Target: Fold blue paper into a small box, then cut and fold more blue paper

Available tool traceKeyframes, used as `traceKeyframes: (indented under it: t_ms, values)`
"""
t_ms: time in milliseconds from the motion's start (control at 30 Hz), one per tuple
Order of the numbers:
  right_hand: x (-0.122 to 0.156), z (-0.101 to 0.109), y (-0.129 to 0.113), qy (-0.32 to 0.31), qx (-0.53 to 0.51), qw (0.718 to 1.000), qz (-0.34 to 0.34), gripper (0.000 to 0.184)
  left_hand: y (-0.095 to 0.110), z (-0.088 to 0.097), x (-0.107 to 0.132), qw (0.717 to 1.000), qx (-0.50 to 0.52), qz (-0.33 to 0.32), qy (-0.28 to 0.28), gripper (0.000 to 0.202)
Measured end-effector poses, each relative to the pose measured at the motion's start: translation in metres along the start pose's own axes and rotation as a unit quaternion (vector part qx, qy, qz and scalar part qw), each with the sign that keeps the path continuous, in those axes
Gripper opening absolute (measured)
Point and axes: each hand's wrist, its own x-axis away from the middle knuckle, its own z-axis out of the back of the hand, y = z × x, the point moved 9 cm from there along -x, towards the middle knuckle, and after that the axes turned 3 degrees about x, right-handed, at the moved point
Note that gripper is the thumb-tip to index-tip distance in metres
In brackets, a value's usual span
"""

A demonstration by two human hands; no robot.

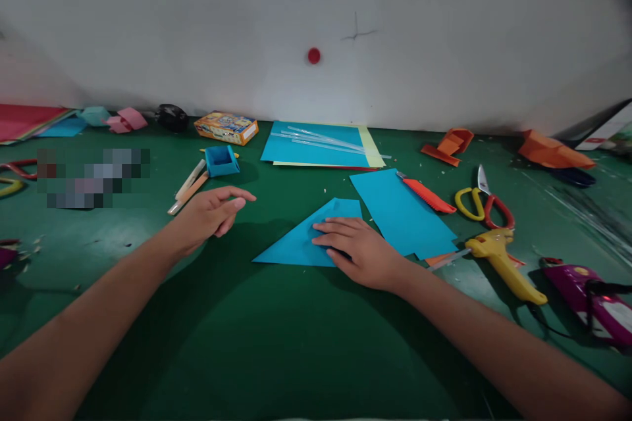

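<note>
A folded sheet of blue paper (296, 243) lies on the green table, its long point toward the left. My right hand (363, 250) rests flat on the paper's right part, fingers stretched out and covering some of it. Above the table to the left, my left hand (212, 214) is raised, apart from the paper, with the index finger extended and nothing visible in it. More blue paper (405, 217) lies just beyond my right hand, and an orange utility knife (427, 194) rests on it.
Scissors (486, 200), a yellow glue gun (508, 263) and a purple device (592, 302) lie at right. Clear glue sticks (320, 138) sit on stacked paper (281, 151) at the back. A blue paper box (222, 161), markers (190, 184) and a small carton (226, 127) are at left.
</note>
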Motion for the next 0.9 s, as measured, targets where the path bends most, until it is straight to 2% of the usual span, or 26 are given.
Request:
traceKeyframes:
  t_ms: [133,300,467,633,700,767,900]
  values:
    - [0.000,0.000,0.000,-0.001,0.002,1.000,0.001,0.037,-0.005,0.002,-0.001,0.999,0.032,0.029,0.023,0.038]
    - [0.000,-0.001,0.000,-0.003,0.006,1.000,0.003,0.036,-0.004,0.005,-0.005,0.997,0.062,0.001,0.052,0.053]
    - [0.000,-0.001,0.000,0.000,0.005,1.000,0.001,0.035,-0.004,0.007,-0.005,0.997,0.045,0.006,0.055,0.046]
    - [0.000,-0.002,0.001,-0.005,0.002,1.000,0.000,0.036,0.004,0.003,0.000,0.999,-0.026,0.011,0.045,0.042]
    - [0.000,-0.002,0.001,-0.004,0.000,1.000,0.000,0.036,0.010,-0.001,0.001,0.995,-0.095,-0.021,0.031,0.043]
    - [0.000,-0.001,0.001,-0.004,-0.002,1.000,-0.001,0.036,0.020,-0.011,0.003,0.980,-0.182,-0.085,-0.002,0.040]
    - [-0.001,0.000,0.000,-0.009,-0.005,1.000,-0.005,0.036,0.032,-0.048,0.017,0.912,-0.313,-0.238,-0.121,0.029]
